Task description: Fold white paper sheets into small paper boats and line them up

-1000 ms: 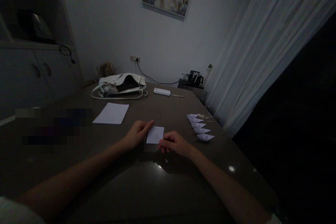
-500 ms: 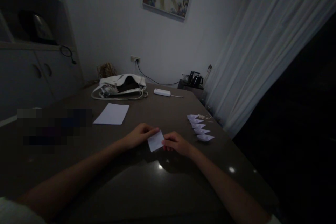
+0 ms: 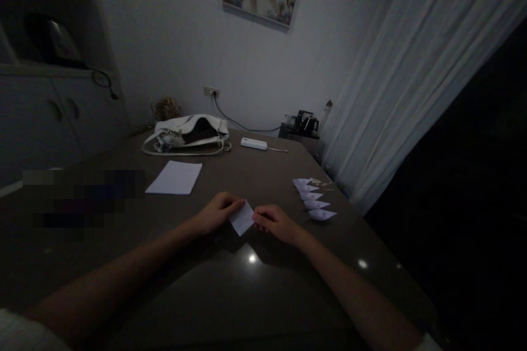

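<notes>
A small folded piece of white paper (image 3: 242, 220) is held a little above the dark table (image 3: 230, 301), between my two hands. My left hand (image 3: 220, 212) pinches its upper left edge, thumb on top. At its right corner my right hand (image 3: 272, 221) grips it between thumb and curled fingers. Several folded white paper boats (image 3: 322, 214) stand in a row to the right of my right hand. A stack of white paper sheets (image 3: 176, 177) lies flat beyond my left hand.
A white handbag (image 3: 191, 134) lies gaping at the far end of the table, with a white power-bank-like device (image 3: 254, 143) and short cable beside it. Small pale scraps (image 3: 319, 181) lie by the boats. A sheer curtain (image 3: 382, 77) hangs along the right.
The folded paper has turned slightly, now sitting more corner-down between my hands. Both hands keep hold of it and have barely shifted. The boats and the sheets stay in place.
</notes>
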A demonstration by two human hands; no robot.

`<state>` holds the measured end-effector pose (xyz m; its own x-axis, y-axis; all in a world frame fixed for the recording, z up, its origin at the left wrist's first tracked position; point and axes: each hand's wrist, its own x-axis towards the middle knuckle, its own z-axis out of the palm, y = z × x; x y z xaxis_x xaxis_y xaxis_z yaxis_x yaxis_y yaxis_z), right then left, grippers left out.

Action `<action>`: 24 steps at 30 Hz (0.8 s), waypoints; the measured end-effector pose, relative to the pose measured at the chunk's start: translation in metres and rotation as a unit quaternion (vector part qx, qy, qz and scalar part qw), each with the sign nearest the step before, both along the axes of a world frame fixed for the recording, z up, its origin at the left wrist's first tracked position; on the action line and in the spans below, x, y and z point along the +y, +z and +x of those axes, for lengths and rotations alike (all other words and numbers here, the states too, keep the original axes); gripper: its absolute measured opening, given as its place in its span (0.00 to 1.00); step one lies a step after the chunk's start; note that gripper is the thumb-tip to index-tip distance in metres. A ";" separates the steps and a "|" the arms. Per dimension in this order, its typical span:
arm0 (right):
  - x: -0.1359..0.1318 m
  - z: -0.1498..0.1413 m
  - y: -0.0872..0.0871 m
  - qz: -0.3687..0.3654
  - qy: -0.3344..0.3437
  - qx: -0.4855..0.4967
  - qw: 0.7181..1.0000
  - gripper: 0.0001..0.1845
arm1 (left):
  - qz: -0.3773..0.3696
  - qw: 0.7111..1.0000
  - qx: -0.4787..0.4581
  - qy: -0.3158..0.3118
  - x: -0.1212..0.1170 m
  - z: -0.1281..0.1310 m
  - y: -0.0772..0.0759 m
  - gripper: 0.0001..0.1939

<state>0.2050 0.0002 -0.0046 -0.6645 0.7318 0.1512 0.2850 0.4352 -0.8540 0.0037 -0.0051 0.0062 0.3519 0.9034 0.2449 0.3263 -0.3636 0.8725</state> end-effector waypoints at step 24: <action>-0.003 0.001 0.002 -0.051 0.085 -0.012 0.995 0.16 | -0.055 0.990 0.049 -0.119 -0.009 -0.001 -0.002 0.20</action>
